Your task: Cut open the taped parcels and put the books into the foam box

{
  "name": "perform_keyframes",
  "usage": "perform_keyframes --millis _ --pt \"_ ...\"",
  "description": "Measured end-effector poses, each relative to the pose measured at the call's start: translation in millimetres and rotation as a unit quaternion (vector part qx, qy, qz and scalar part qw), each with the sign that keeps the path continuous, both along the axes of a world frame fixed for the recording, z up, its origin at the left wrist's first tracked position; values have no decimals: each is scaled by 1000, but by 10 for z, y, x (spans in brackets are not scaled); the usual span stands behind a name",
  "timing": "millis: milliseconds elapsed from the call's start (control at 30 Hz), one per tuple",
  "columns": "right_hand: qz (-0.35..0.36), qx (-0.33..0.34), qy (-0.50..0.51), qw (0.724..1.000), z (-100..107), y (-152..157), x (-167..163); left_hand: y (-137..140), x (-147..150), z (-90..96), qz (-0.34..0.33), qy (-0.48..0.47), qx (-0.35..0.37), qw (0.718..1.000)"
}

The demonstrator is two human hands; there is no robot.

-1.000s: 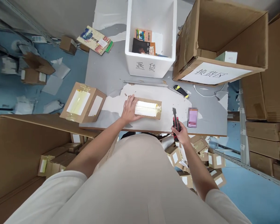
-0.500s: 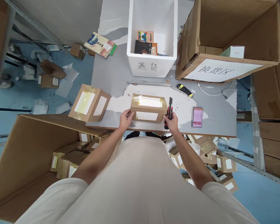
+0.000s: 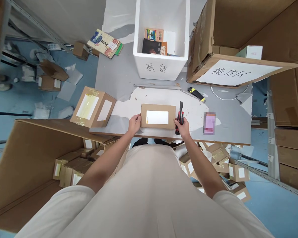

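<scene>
A small brown cardboard box (image 3: 158,107) is at the near edge of the table, its white label facing up towards me. My left hand (image 3: 134,124) pinches the box's left end. At the right end, my right hand (image 3: 182,126) touches the box with its fingertips while gripping a red-and-black utility knife (image 3: 178,127). The knife's dark blade points away from me. A second, taped carton (image 3: 103,96) stands to the left on the table. Beyond the knife lies a black-and-yellow cutter (image 3: 196,94).
A white foam bin (image 3: 161,67) holding books and a large open carton (image 3: 201,66) stand at the back. Books (image 3: 104,43) lie back left, a blurred pink item (image 3: 209,123) on the right. Below left is a big carton (image 3: 5,158) with parcels; more parcels (image 3: 220,153) lie below right.
The box has been turned over between my hands: the taped face with its label has rolled out of sight, and the plain labelled side now shows on top.
</scene>
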State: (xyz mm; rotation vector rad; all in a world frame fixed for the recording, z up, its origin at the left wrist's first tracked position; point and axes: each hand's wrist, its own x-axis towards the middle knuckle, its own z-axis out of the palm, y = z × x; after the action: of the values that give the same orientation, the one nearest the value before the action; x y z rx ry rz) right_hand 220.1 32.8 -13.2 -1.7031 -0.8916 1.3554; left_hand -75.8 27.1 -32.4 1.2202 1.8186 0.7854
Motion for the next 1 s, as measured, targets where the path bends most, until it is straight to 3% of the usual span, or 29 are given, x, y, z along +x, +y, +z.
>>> perform_keyframes --millis 200,333,467,567,667,800,867,1000 --pt "18 -59 25 998 -12 -471 50 -415 -139 -218 -54 -77 -47 994" --pt "19 -78 -5 997 -39 -544 -38 -527 -40 -219 -55 -86 -54 993" --pt "-37 -51 -19 998 88 -399 -113 -469 38 -11 -16 -70 -30 997" --pt "-41 -12 -40 998 262 -190 -114 -340 25 181 0 -16 6 1000" --pt "-21 9 -109 994 372 65 -115 -149 17 306 -5 36 20 999" --pt "5 42 -240 970 343 333 -156 31 90 364 -26 101 67 992" --pt "23 49 -290 956 318 394 -164 25 159 358 -72 138 139 978" --pt "80 79 -336 935 462 425 -131 -81 291 267 -259 152 220 928"
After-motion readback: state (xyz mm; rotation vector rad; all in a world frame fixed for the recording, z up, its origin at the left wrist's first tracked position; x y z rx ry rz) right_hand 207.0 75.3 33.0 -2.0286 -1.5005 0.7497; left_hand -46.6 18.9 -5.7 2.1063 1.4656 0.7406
